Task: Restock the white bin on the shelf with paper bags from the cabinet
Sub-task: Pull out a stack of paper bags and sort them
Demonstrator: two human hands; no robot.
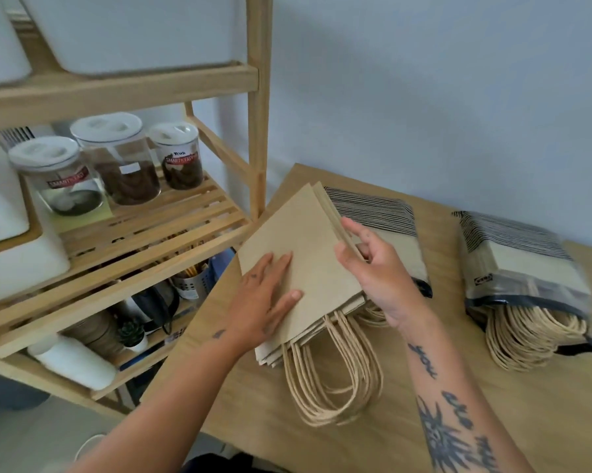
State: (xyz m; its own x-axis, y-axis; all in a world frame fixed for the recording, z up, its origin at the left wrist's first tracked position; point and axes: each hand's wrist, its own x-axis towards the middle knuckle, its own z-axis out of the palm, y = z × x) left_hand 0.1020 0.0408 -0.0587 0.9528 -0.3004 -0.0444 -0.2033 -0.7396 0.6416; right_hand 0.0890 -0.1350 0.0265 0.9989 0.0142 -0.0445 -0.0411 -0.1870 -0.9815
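Note:
A stack of flat brown paper bags (308,247) with twisted paper handles lies tilted over the left edge of the wooden table (424,421). My left hand (263,302) rests flat on top of the stack, fingers straight. My right hand (373,264) grips the stack's right edge, thumb and fingers curled round it. Under the stack lies a striped plastic pack (383,213) of bags. A second pack of bags (523,274) lies to the right, handles sticking out. A white bin (130,32) sits on the top shelf at upper left.
A wooden shelf unit (257,107) stands left of the table. Three clear jars with white lids (117,158) stand on its middle shelf beside white containers (18,254). The lower shelf holds a small plant, a cup of pencils and a white bottle.

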